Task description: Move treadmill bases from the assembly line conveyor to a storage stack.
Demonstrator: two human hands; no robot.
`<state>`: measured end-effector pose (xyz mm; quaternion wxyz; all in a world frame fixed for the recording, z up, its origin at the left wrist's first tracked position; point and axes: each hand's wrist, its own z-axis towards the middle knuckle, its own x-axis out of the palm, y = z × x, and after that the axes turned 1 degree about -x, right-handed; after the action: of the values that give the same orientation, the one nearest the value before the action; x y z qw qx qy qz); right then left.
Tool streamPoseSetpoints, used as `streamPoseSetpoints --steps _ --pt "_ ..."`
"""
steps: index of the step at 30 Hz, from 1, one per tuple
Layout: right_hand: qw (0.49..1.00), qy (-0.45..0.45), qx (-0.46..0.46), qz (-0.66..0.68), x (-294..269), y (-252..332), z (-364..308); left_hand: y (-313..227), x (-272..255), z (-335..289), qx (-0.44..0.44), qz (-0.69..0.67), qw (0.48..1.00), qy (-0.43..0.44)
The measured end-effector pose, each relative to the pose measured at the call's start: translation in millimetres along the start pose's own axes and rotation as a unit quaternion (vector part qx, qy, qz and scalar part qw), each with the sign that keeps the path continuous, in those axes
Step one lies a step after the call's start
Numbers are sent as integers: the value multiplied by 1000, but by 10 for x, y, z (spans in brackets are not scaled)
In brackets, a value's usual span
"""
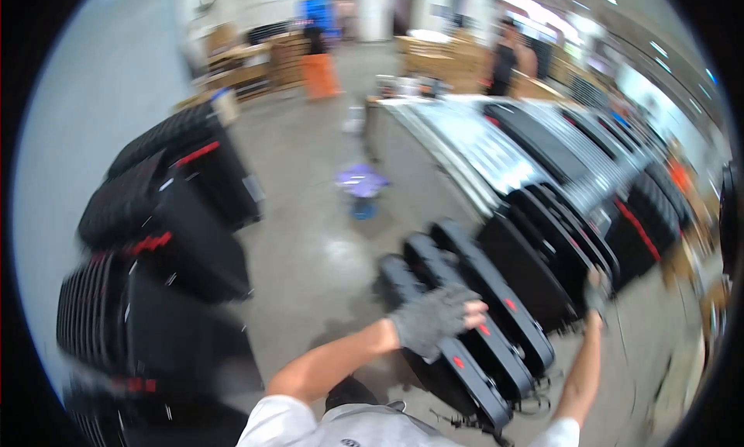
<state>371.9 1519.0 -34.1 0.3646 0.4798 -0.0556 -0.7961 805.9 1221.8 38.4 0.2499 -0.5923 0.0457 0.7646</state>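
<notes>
Black cases (496, 293) stand on edge in a close row of three just in front of me, slim and long, with rounded ends, smooth dull rims and a small red patch on each upper edge. My left hand (435, 318), in a grey fabric glove that leaves the fingertips bare, lies palm down across the row, its fingers close together and slightly bent, the tips at the middle case; I cannot tell whether they pinch its edge. My right hand (597, 293), gloved in the same grey, is up against the next group of black cases (559, 234), whose curved rims nest close together; blur and angle hide how tightly its fingers close.

Beyond that group lies a broad, ribbed, silvery surface (469, 137) that catches the light, with more dark, flat-sided cases on top. Along my left, bulky black stacks (205, 238) show deeply ridged shells, flat matt faces and streaks of red. Between them and my row runs the smooth grey floor (306, 292), softly shiny, where a crumpled-looking purple sheet (362, 181) sits over a round blue base (363, 208).
</notes>
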Motion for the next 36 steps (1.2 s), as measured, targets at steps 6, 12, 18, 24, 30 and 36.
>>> streamPoseSetpoints --steps 6,12,18,24,30,36 --pt "1000 -2 -15 -4 -249 232 54 17 -65 394 -10 82 997 1" --pt "984 -5 43 171 -592 476 -861 -96 -67 522 -5 47 999 18" --pt "965 85 73 238 -774 561 -1100 -65 -102 556 12 48 999 10" --pt "803 166 313 480 -150 -118 -413 -89 -119 560 -19 45 998 45" --pt "641 44 450 620 634 -1099 139 -101 -97 679 -12 50 998 35" --pt "445 -39 449 774 796 -555 163 -56 -117 489 -29 34 998 32"
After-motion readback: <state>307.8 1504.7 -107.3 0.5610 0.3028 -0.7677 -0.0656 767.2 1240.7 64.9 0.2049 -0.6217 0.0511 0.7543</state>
